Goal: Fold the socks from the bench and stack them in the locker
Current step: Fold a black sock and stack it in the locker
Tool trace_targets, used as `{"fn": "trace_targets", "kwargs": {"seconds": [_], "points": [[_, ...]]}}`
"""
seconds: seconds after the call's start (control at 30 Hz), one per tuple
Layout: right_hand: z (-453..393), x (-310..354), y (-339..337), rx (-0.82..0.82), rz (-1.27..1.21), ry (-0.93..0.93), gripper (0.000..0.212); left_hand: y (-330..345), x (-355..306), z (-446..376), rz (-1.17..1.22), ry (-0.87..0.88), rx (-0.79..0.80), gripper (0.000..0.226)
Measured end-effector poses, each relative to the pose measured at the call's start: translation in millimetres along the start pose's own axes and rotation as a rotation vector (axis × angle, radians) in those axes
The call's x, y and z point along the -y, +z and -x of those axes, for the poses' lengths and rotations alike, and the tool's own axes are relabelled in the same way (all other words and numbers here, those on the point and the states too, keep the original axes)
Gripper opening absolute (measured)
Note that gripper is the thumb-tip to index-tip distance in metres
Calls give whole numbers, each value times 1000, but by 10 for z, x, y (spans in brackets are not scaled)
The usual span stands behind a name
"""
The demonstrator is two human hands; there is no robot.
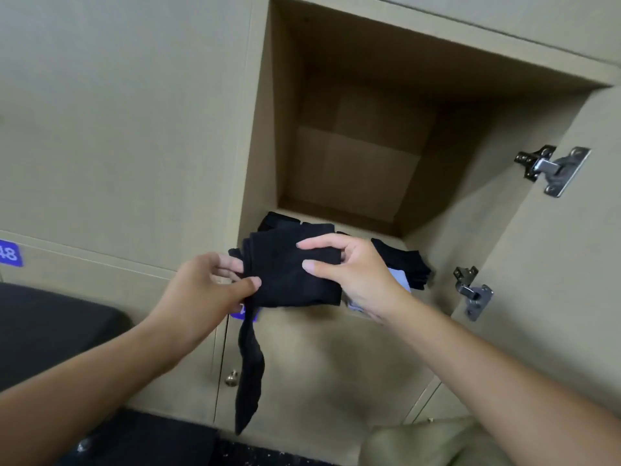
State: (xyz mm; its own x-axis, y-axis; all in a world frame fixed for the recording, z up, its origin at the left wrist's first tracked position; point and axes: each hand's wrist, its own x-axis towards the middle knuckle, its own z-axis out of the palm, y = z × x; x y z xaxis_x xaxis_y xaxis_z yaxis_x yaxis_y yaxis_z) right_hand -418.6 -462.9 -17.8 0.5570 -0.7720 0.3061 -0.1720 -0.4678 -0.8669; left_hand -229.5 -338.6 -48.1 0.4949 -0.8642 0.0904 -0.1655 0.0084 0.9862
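A changing room or locker area, shown by a wall of beige wooden lockers (127,136) with a purple number plate (10,253), small brass knobs (231,378), metal door hinges (551,169) and one open compartment (353,146).

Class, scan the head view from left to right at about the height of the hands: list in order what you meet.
Purple number label → left hand → folded black sock held by both hands → right hand → dark socks in the locker → lower door hinge.
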Motion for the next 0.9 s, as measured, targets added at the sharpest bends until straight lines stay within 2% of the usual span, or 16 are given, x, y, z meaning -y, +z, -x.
{"fn": "trace_targets", "kwargs": {"seconds": [0.13,0.43,0.6,0.9], "points": [[-184,-84,-343,-96,67,32,26,89,-19,43,-124,51,-6,15],[-567,-312,-1230,-321,340,109,32,278,-62,121,-223,156,40,21],[-803,-444,-1566,-474,389,186,35,366,-55,126,-261,199,67,24],[-969,-605,-1783,-439,370,383,42,568,-59,82,-270,222,90,24]]}}
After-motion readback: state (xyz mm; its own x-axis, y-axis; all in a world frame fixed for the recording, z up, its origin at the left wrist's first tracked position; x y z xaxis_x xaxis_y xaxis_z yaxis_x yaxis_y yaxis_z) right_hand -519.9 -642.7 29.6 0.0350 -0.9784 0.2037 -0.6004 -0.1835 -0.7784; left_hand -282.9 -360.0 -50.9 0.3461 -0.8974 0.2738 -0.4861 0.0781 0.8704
